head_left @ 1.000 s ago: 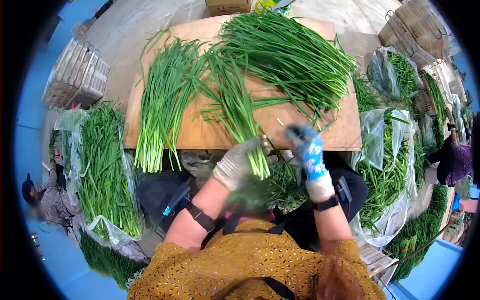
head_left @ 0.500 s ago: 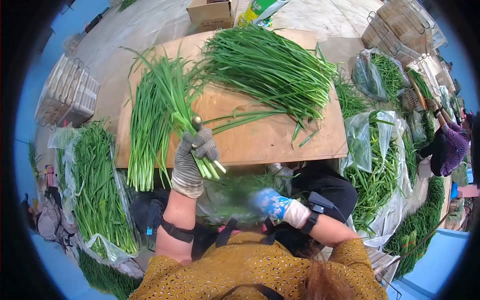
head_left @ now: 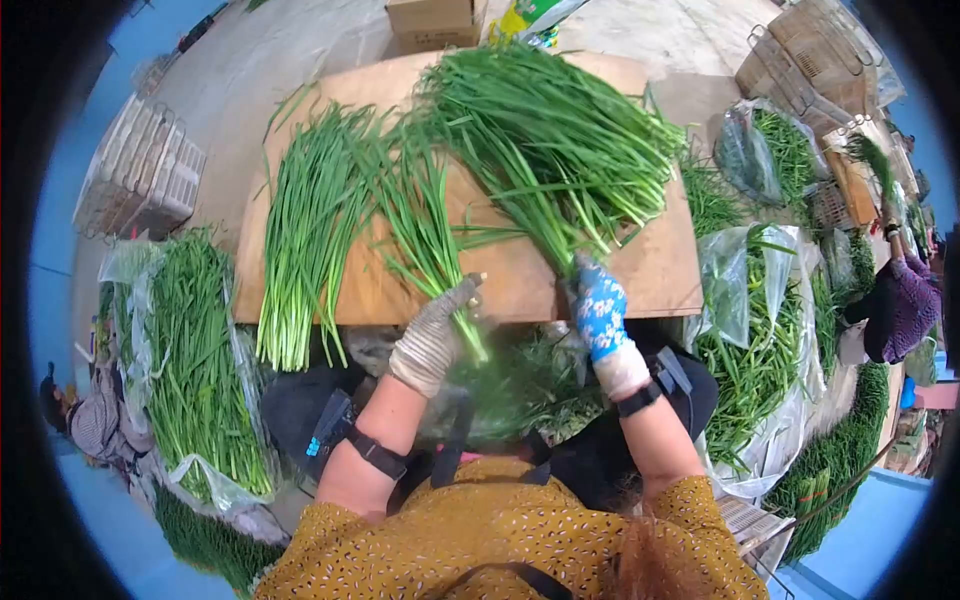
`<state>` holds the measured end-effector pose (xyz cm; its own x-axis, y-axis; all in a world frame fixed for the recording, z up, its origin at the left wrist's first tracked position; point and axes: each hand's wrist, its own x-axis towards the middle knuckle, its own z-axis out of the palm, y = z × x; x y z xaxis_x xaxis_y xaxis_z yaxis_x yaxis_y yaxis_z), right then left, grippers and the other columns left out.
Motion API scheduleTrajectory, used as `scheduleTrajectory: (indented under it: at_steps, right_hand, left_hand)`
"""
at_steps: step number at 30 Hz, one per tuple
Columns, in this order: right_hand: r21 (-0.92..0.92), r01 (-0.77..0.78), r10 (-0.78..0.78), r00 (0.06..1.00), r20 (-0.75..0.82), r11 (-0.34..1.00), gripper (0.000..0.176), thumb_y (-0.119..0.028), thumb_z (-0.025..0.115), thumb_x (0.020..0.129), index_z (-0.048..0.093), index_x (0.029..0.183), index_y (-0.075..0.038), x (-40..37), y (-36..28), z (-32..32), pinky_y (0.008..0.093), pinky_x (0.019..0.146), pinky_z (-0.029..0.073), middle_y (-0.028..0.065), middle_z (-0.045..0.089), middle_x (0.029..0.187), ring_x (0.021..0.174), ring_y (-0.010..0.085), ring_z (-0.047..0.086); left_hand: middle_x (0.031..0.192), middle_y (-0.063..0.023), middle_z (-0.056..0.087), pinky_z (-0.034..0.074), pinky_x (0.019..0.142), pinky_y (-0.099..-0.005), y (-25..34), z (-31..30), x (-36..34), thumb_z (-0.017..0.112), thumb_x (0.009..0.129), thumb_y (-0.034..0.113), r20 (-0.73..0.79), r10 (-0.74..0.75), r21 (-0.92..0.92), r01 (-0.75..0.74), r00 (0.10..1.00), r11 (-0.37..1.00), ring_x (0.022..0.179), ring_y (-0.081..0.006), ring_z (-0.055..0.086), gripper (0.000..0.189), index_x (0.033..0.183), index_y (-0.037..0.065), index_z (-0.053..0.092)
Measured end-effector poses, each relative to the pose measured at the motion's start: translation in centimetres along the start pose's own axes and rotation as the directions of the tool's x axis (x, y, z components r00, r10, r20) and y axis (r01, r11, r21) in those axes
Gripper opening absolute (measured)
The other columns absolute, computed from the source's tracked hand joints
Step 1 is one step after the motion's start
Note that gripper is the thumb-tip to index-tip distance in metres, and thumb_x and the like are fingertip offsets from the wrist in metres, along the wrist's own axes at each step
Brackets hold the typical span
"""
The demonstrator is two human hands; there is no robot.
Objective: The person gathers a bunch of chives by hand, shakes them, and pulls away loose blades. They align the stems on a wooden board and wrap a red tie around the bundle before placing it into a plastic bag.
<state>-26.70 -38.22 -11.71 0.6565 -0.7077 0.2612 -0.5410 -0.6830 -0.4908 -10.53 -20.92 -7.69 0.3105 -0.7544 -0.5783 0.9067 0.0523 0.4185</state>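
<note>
Gripping a chive bunch (head_left: 425,225) near its cut ends, the left hand (head_left: 432,340) is closed, with its fingers wrapped around the stalks. The leaves fan away from it across the desk (head_left: 660,270). Just beside it, the right hand (head_left: 602,318) is curled shut on the stem ends of the large chive pile (head_left: 550,130) directly ahead.

Bright, even daylight; fisheye edges warp, foreground greens blurred.
</note>
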Motion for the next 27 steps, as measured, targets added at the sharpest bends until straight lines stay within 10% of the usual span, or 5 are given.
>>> scheduleTrajectory:
  at_steps: [5,11,15,21,27]
  right_hand:
    - [0.094,0.138,-0.151,0.977,0.148,0.986,0.046,-0.021,0.073,0.073,0.058,0.113,-0.007,-6.6,-3.6,0.5,0.0425,0.073,0.05,0.0162,0.064,0.095,0.084,0.0351,0.062]
    - [0.538,-0.367,0.327,0.929,0.173,0.758,0.026,-0.013,0.073,0.077,0.066,0.1,-0.002,-5.8,-3.7,-5.0,0.0294,0.066,0.051,0.0128,0.067,0.084,0.071,0.0202,0.064]
    - [0.486,-0.108,0.267,0.925,-0.271,0.867,0.01,0.002,0.067,0.079,0.067,0.089,0.002,-4.4,-3.3,-6.6,0.0276,0.067,0.049,0.0096,0.065,0.08,0.071,0.016,0.062]
    - [0.115,-0.032,0.04,0.997,-0.065,0.993,0.023,-0.018,0.075,0.072,0.068,0.089,-0.005,-2.4,-4.7,-2.9,0.0374,0.072,0.05,0.0144,0.066,0.086,0.082,0.0318,0.063]
    - [0.236,0.026,-0.013,0.998,-0.059,0.971,0.012,-0.015,0.07,0.074,0.064,0.082,-0.006,-4.5,-10.0,-2.7,0.0415,0.064,0.048,0.015,0.062,0.075,0.072,0.0347,0.061]
  left_hand:
    - [0.072,0.0013,0.053,0.054,0.071,-0.0361,-0.3,-1.9,-1.0,0.066,0.086,0.015,-0.013,0.031,0.014,-0.031,0.999,0.999,0.061,-0.0114,0.055,0.032,0.113,0.002,0.056]
    - [0.074,0.0,0.056,0.056,0.067,-0.0359,-0.7,-2.8,-2.0,0.066,0.086,0.015,-0.005,0.075,0.116,-0.074,0.997,0.991,0.061,-0.0116,0.057,0.031,0.112,0.001,0.058]
    - [0.072,-0.0001,0.056,0.057,0.061,-0.0332,-0.8,-1.9,-2.2,0.069,0.084,0.017,-0.079,0.071,0.17,-0.057,0.994,0.984,0.059,-0.0108,0.056,0.028,0.106,0.001,0.061]
    - [0.073,0.0007,0.057,0.057,0.061,-0.033,-1.3,0.0,-2.4,0.072,0.081,0.019,-0.062,0.065,0.196,-0.052,0.996,0.979,0.059,-0.01,0.056,0.027,0.101,0.002,0.064]
    - [0.074,-0.0014,0.059,0.052,0.053,-0.0287,-1.3,1.2,-1.2,0.072,0.081,0.025,-0.034,-0.031,0.321,0.041,0.999,0.946,0.059,-0.0145,0.058,0.031,0.099,0.002,0.063]
